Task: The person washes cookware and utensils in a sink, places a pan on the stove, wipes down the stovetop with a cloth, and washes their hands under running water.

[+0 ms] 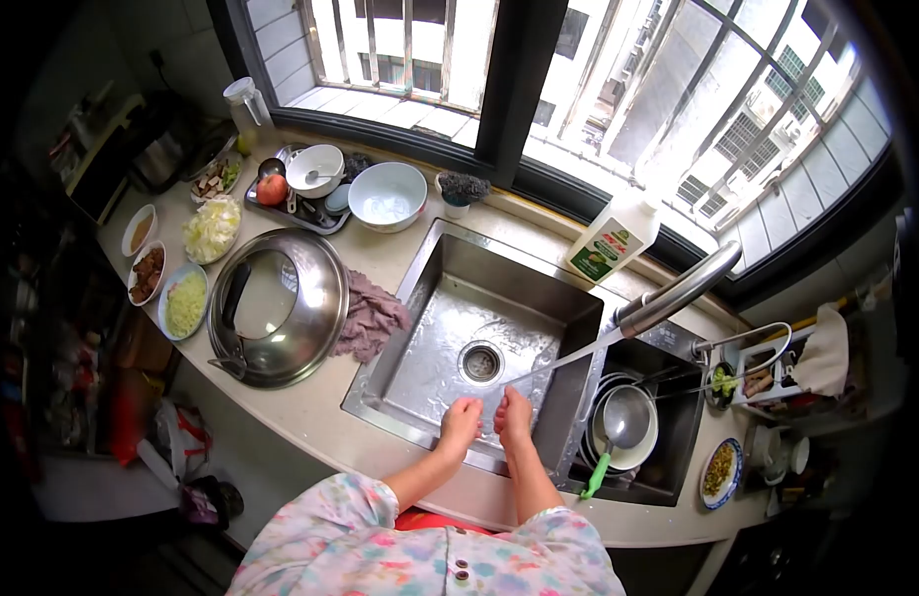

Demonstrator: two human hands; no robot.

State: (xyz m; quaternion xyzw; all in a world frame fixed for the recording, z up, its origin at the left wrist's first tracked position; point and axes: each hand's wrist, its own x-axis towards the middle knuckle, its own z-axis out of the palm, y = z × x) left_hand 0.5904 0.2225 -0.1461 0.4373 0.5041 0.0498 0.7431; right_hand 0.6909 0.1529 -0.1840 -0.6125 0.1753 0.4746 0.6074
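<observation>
My left hand (461, 422) and my right hand (513, 413) are side by side over the front of the steel sink (435, 328), a small gap between them. Both have their fingers curled in, and nothing shows in either. A thin stream of water (569, 359) runs slantwise from the faucet (678, 291) toward my right hand. The round drain (480, 363) lies just beyond my hands, and the sink floor is wet.
The right basin holds stacked bowls (643, 449) and a green-handled strainer (626, 417). Left of the sink lie a purple cloth (370, 316) and a large steel lid (278, 308). Behind stand a white bowl (387, 196) and a white jug (614, 234). A plate of chopped food (721, 473) sits far right.
</observation>
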